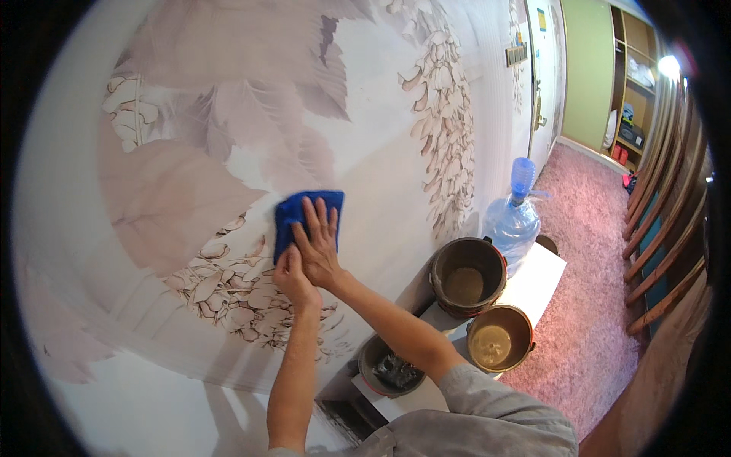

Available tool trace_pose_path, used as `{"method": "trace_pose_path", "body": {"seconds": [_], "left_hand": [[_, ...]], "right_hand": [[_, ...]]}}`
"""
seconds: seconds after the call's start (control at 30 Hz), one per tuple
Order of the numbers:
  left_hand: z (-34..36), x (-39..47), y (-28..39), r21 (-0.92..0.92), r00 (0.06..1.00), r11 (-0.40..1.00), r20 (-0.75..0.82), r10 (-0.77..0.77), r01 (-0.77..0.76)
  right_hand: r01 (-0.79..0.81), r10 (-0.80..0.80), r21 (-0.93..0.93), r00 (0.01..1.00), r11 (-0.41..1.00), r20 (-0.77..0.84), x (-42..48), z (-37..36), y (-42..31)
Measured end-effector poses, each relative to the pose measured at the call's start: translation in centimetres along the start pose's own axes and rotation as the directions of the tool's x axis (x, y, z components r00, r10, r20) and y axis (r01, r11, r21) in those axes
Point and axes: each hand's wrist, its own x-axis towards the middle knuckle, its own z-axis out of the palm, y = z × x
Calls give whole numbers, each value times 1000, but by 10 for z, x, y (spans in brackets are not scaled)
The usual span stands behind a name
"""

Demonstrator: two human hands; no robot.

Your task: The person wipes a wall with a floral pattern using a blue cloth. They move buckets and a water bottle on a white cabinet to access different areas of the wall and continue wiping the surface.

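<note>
A folded blue cloth point(289, 214) lies flat against a wall covered with a floral and leaf mural point(377, 188). My right hand point(318, 248) presses on the cloth, palm down with the fingers spread. Just below and left of it, my left hand point(297, 284) is curled, its fingers at the cloth's lower left edge and touching my right hand. The left fingertips are partly hidden, but they appear to pinch that edge. Pale leaves and outlined petals are printed on the wall around both hands.
Below my right forearm stand dark buckets point(495, 337), one holding dark plastic point(394, 371), with a white bench surface point(539, 274) beside them. A water bottle with a pump point(511, 223) stands behind. Pink carpet point(582, 257) and wooden slats point(662, 228) lie to the right.
</note>
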Motion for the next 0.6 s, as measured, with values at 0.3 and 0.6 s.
{"method": "trace_pose_path", "body": {"seconds": [0.3,0.6], "left_hand": [[120,58,57,-140,936,990,344,69,-21],[200,79,32,83,824,974,550,132,-212]], "right_hand": [[101,-102,-82,995,992,-16,143,-33,64],[-80,48,-196,986,977,-162,162,-64,140]]}}
